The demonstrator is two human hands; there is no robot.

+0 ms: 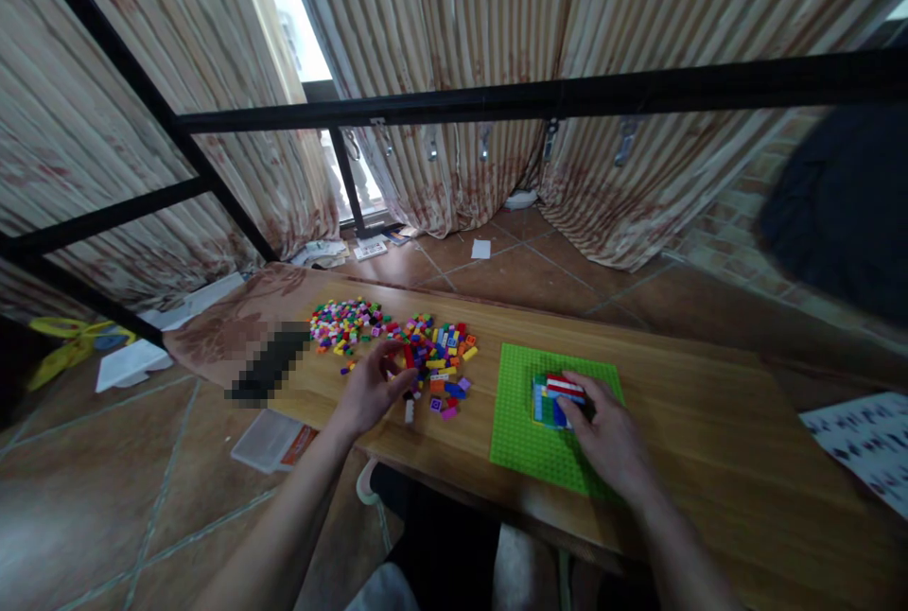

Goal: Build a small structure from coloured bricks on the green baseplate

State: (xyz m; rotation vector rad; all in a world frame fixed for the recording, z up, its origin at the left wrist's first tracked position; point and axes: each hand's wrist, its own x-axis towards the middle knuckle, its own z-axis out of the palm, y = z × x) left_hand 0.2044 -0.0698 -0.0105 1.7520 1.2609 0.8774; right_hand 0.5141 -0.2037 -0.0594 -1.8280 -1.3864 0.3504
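My left hand (374,388) is at the near edge of a loose heap of small toy bricks (426,343). Its thumb and forefinger are closed around a red toy brick (409,357). On a green studded baseplate (515,403) stands a low brick build (549,400) in blue, green, white and red, with a yellow edge. My right hand (608,428) grips the right side of this build, thumb in front and fingers behind. A red and white part (565,388) shows on top beside those fingers. The palm side of the right hand is hidden.
The wooden bench (699,441) carries a second heap of tiny bricks (344,320) at its left and a brown patterned cloth (219,327). A clear plastic box (266,441) lies on the floor. A black metal rail (482,102) crosses beyond the bench. A printed sheet (865,441) is at the right.
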